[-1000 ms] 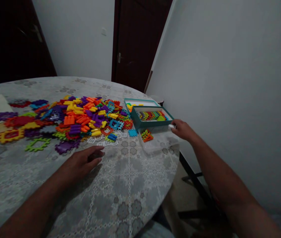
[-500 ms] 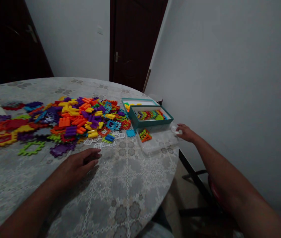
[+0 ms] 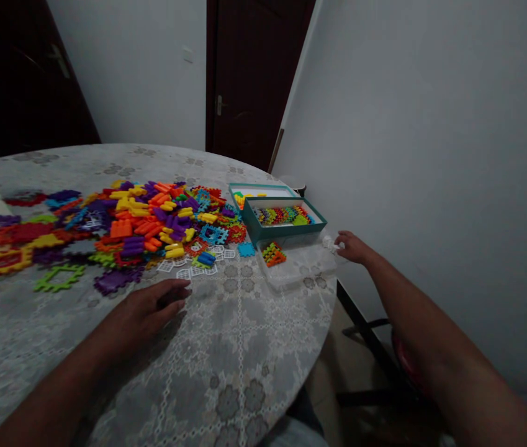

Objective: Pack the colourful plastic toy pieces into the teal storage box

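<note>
My left hand (image 3: 154,307) rests on the patterned tablecloth, thumb and fingers apart, with nothing in it. Just beyond its fingertips lie several small white lattice window pieces (image 3: 197,271). Out at the table's right edge, my right hand (image 3: 355,247) pinches a small white piece (image 3: 328,241), probably of the same lattice kind; its outline is blurred. The piece is over the far right corner of a clear plastic tray (image 3: 291,282). Inside that tray's left end sits an orange and green toothed block (image 3: 273,254).
A big heap of colourful plastic building pieces (image 3: 151,217) covers the table's left and middle. Behind the tray stands a teal box (image 3: 286,230) with toothed pieces inside, its lid (image 3: 263,187) beyond it. A wall (image 3: 412,155) rises close on the right.
My right hand has shifted slightly to the right, and the white piece in its fingers has turned a little. My left hand stays in place.
</note>
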The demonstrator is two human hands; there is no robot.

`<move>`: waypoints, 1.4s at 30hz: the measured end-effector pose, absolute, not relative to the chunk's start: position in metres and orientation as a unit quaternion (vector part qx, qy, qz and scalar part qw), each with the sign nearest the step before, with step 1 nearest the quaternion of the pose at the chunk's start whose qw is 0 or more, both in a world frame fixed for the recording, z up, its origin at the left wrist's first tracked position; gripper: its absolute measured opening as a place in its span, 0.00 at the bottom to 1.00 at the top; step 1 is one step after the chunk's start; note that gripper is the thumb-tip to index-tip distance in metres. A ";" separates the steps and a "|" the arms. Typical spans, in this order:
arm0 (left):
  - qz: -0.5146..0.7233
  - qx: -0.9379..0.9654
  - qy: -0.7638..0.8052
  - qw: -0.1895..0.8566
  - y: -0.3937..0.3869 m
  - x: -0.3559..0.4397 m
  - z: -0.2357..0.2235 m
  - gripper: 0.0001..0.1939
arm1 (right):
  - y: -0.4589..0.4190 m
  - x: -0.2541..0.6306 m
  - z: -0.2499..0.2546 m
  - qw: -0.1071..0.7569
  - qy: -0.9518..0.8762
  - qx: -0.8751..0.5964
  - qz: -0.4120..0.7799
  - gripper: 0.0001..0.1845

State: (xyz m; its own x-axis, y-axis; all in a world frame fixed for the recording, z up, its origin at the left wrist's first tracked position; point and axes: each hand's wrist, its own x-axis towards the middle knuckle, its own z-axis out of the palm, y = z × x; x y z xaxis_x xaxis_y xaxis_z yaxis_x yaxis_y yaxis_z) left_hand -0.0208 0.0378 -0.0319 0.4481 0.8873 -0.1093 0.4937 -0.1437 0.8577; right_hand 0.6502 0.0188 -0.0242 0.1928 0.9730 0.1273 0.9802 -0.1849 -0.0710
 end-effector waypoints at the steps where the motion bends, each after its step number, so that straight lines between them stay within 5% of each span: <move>1: 0.221 0.722 0.479 0.449 0.038 -0.020 -0.031 0.34 | 0.019 0.649 -0.024 0.072 -0.636 -0.768 -0.027 0.13; 9: 0.215 0.729 0.469 0.451 0.039 -0.022 -0.033 0.31 | 0.012 0.630 -0.019 0.136 -0.611 -0.776 -0.077 0.24; 14: 0.225 0.729 0.479 0.435 0.036 -0.019 -0.028 0.30 | -0.005 0.599 -0.001 0.196 -0.590 -0.771 -0.139 0.19; 18: 0.251 0.741 0.484 0.391 0.030 -0.014 -0.024 0.26 | -0.028 0.522 0.017 0.362 -0.613 -0.664 -0.229 0.13; 22: 0.287 0.737 0.504 0.347 0.028 -0.013 -0.028 0.21 | -0.055 0.407 0.029 0.416 -0.728 -0.517 -0.170 0.10; 29: 0.323 0.711 0.544 0.306 0.028 -0.017 -0.028 0.17 | -0.024 0.254 0.004 0.263 -0.835 -0.478 0.069 0.21; 37: 0.346 0.730 0.526 0.264 0.030 -0.016 -0.036 0.14 | 0.051 0.204 -0.025 0.162 -0.763 -0.622 0.061 0.22; 42: 0.341 0.744 0.521 0.241 0.032 -0.015 -0.043 0.13 | 0.048 0.204 -0.045 0.197 -0.768 -0.605 0.066 0.20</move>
